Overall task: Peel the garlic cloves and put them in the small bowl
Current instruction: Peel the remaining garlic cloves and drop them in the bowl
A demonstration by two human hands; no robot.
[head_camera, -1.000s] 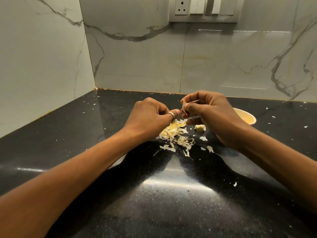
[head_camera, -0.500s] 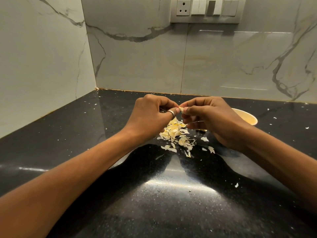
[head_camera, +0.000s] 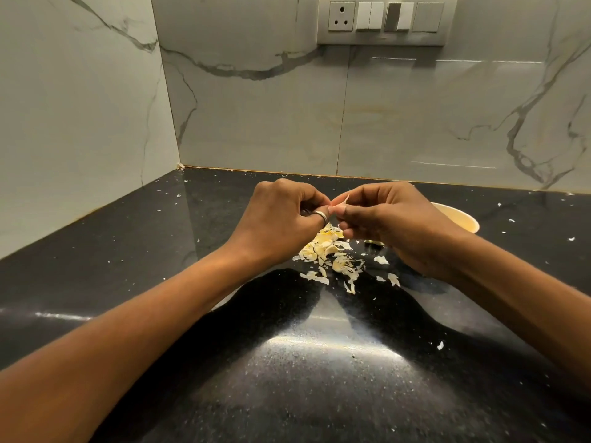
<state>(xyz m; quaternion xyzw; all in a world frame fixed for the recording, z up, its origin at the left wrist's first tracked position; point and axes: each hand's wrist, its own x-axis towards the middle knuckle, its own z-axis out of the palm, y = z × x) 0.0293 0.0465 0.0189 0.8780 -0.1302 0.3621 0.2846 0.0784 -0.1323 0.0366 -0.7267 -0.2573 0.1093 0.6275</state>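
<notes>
A garlic clove point(head_camera: 339, 204) with a flap of papery skin sticking up is held between both hands above the black counter. My left hand point(head_camera: 281, 219), a ring on one finger, pinches it from the left with curled fingers. My right hand point(head_camera: 390, 219) pinches it from the right. The small cream bowl point(head_camera: 460, 220) stands behind my right hand, mostly hidden by it; its inside is out of sight. A pile of pale peels point(head_camera: 332, 254) lies on the counter under the hands.
The black stone counter point(head_camera: 287, 362) sits in a corner of marble walls at left and back. Small skin scraps point(head_camera: 440, 345) are scattered over it. A socket and switch panel point(head_camera: 380, 19) is on the back wall.
Both hands have lifted slightly and closed together around the clove. A flap of skin now stands up between the fingertips. The loose clove seen on the counter earlier is hidden by my right hand.
</notes>
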